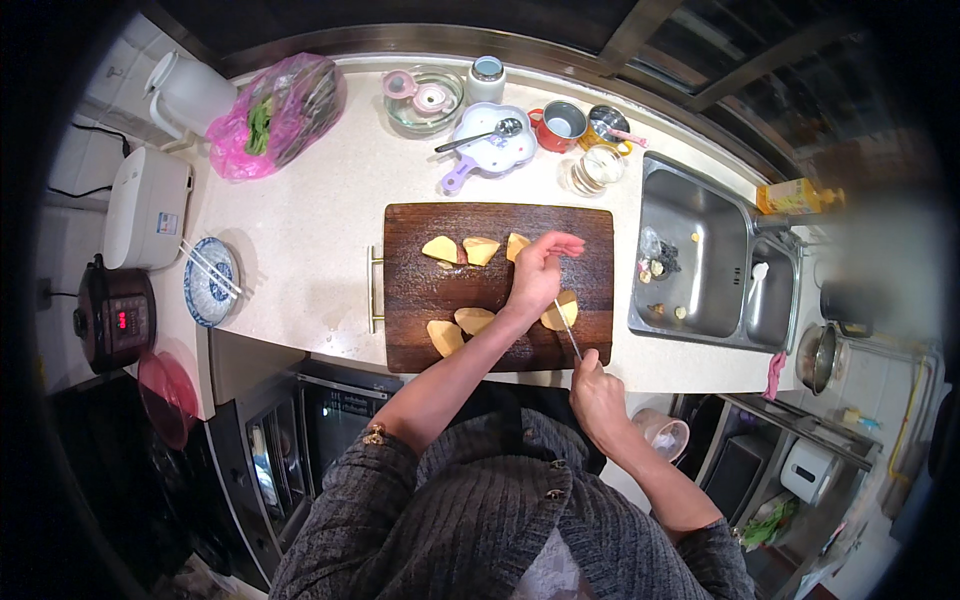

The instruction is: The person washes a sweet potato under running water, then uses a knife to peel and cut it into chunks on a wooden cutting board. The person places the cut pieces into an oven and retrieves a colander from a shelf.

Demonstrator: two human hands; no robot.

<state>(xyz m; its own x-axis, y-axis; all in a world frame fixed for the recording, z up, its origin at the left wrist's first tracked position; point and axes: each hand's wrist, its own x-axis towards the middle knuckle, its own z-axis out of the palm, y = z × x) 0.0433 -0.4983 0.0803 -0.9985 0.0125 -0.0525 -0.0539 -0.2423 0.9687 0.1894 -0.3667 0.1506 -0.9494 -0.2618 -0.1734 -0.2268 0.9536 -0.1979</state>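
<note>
On the dark wooden cutting board (495, 289) lie several pieces of a pale yellow root vegetable, with reddish skin showing on one. My right hand (598, 390) grips a knife (568, 328) by its handle, which the fingers mostly hide. The blade is on or in a yellow piece (553, 318) at the board's right side. My left hand (541, 270) is at the blade's far end, fingers stretched out to the right; contact with the blade cannot be made out. It partly covers another piece (514, 244). More pieces, one (481, 250) behind and one (445, 337) in front, lie further left.
A steel sink (697, 187) holding scraps is on the right. Behind the board stand a flower-shaped dish (510, 161) with a spoon, a red mug (562, 127) and a glass (596, 171). A pink plastic bag (240, 154) and a bowl (206, 300) with chopsticks are left.
</note>
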